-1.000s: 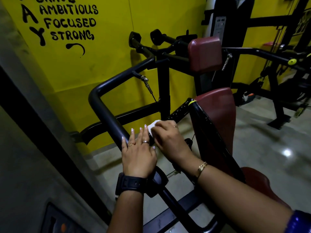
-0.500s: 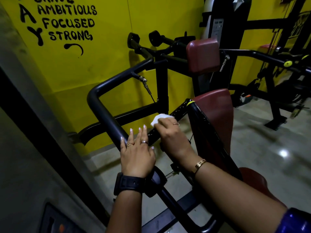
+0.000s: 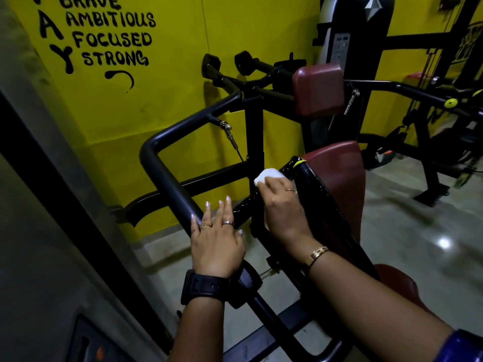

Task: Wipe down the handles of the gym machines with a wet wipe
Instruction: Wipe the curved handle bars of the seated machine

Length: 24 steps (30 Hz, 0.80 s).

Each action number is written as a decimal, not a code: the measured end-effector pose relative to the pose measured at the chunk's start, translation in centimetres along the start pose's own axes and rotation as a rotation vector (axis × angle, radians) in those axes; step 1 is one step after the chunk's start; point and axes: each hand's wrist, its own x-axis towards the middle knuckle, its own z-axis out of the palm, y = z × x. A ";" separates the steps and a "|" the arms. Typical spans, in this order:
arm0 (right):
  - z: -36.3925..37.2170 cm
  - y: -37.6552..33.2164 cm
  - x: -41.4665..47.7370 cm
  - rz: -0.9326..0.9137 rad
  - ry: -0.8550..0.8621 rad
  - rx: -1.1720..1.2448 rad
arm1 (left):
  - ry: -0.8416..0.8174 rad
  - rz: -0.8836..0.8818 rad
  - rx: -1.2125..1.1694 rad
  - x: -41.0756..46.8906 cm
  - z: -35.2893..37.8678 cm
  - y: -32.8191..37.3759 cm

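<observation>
Handle wipe-down under way: this grip looks nearly covered.

Your right hand (image 3: 282, 202) clasps the wet wipe (image 3: 269, 176) against the ribbed handle (image 3: 243, 205), near its upper end by the yellow band (image 3: 300, 161). Your left hand (image 3: 217, 244) rests flat, fingers straight, on the frame tube (image 3: 167, 178). The stretch below the wipe looks done; the tip and the far handles (image 3: 243, 64) likely remain.
</observation>
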 end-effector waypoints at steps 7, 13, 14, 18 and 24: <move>0.2 -1.1 -1.8 -0.122 -0.031 0.044 | -0.002 -0.006 0.012 0.1 0.2 -0.1; 1.0 -2.1 -0.8 -0.227 -0.035 0.054 | 0.003 -0.017 -0.002 0.1 0.2 0.0; 0.7 -1.2 -0.4 -0.180 -0.015 0.029 | -0.001 -0.016 -0.005 0.1 0.2 0.0; -0.5 0.8 -0.4 0.003 0.068 -0.012 | 0.000 -0.008 0.011 0.1 0.2 0.0; 1.2 -2.8 -2.3 -0.241 -0.064 0.146 | 0.002 -0.015 0.016 0.3 0.3 -0.1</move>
